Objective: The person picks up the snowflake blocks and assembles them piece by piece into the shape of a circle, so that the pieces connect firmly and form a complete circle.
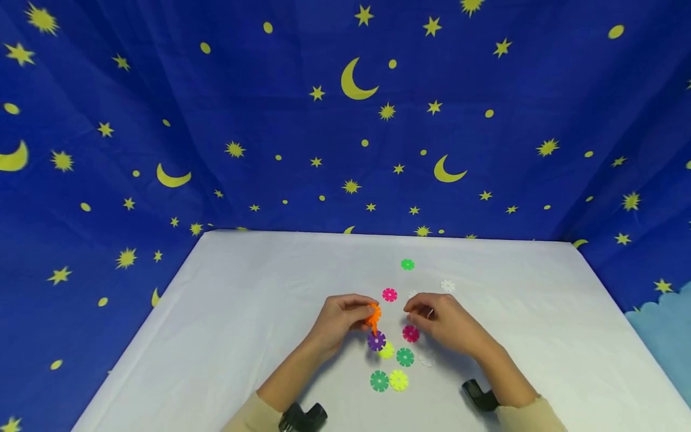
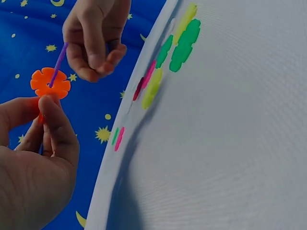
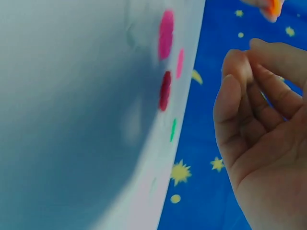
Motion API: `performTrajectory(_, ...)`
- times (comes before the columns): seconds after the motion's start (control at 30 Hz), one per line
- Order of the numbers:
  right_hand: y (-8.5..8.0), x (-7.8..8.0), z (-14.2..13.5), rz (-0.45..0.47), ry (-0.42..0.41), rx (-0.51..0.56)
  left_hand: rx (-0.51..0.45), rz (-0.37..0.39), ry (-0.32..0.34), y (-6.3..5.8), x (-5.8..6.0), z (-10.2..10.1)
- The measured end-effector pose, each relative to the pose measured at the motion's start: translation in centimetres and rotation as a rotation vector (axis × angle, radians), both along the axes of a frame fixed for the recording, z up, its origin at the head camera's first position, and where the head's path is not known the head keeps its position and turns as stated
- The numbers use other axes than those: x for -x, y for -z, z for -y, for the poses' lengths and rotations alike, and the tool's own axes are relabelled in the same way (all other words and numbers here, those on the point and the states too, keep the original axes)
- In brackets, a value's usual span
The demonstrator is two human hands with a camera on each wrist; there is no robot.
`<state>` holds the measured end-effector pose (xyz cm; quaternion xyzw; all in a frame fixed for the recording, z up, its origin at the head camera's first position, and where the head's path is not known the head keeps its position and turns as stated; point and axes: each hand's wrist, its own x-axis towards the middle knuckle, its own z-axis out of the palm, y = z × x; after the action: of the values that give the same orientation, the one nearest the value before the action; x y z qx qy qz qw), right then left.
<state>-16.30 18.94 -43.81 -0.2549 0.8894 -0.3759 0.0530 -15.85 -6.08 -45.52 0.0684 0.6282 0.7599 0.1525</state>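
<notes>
Between thumb and fingers, my left hand pinches an orange notched connector disc. A purple notched disc is slotted into it and stands edge-on in the left wrist view. More orange shows at the left fingertips, partly hidden by them. My right hand hovers to the right of the joined discs, apart from them, with fingers loosely bent and nothing visible in them. Below it in the head view lies a crimson disc. A pink disc lies beyond the gap between the hands.
On the white tabletop lie several more discs: a bright green one at the back, a white one, and teal and yellow ones nearer me. A blue star-patterned curtain hangs behind.
</notes>
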Motion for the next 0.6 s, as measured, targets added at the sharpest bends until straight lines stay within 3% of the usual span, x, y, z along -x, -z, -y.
performTrajectory(0.17, 1.2, 0.6, -0.7, 0.024, 0.009, -0.048, 0.032, 0.004, 0.022, 0.3, 0.0, -0.1)
performTrajectory(0.4, 2.1, 0.3, -0.8, 0.026, -0.101, -0.144, 0.038, 0.001, 0.025, 0.7, 0.1, -0.2)
performTrajectory(0.6, 2.0, 0.0, -0.5, 0.089, -0.058, -0.168, 0.044, -0.007, 0.029, 0.9, -0.1, -0.5)
